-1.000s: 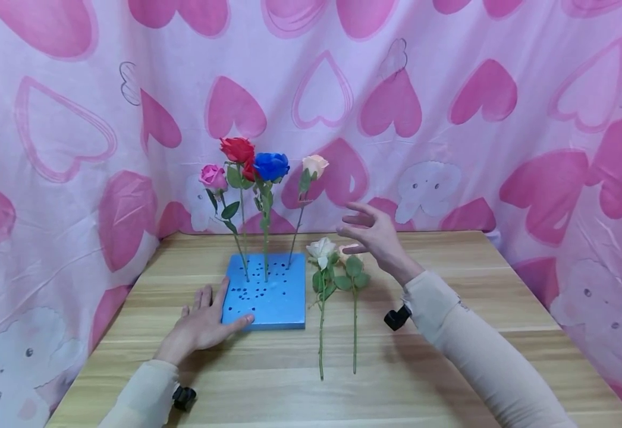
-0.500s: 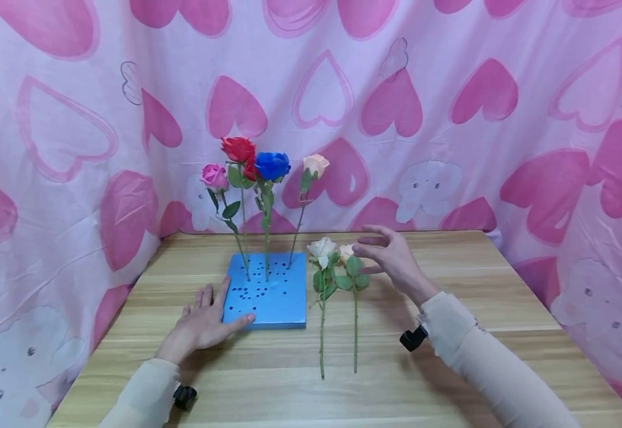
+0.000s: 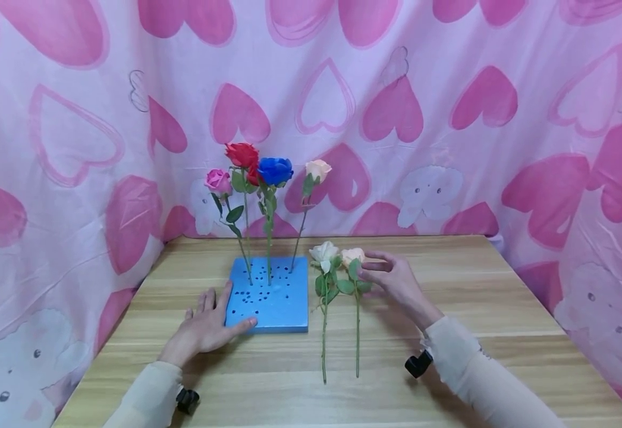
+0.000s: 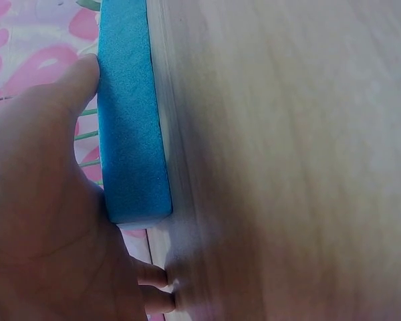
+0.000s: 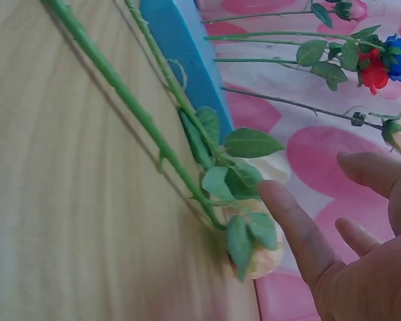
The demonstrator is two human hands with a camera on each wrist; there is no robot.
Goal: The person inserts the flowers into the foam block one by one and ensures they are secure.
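Note:
My left hand (image 3: 201,330) rests at the left front corner of a blue foam block (image 3: 284,312), fingers spread, its thumb on the block's front part. In the left wrist view that hand lies along the block's side. My right hand (image 3: 401,291) is at the bloom of a peach rose (image 3: 352,257) lying on the table. The right wrist view shows its fingers apart, with nothing held between them. A fingertip is close to the leaves (image 5: 244,179); touching cannot be told. Left of the peach rose lies a white rose (image 3: 324,254), its stem pointing toward me.
Upright in the holed block stand a pink rose (image 3: 218,181), red blooms (image 3: 242,155), a blue rose (image 3: 276,171) and a pale peach rose (image 3: 318,170). A heart-patterned pink curtain (image 3: 311,53) hangs behind the wooden table (image 3: 450,267).
My right hand has come down and nearer to the lying peach rose's bloom. The left hand stays on the block. The head view has tilted slightly upward.

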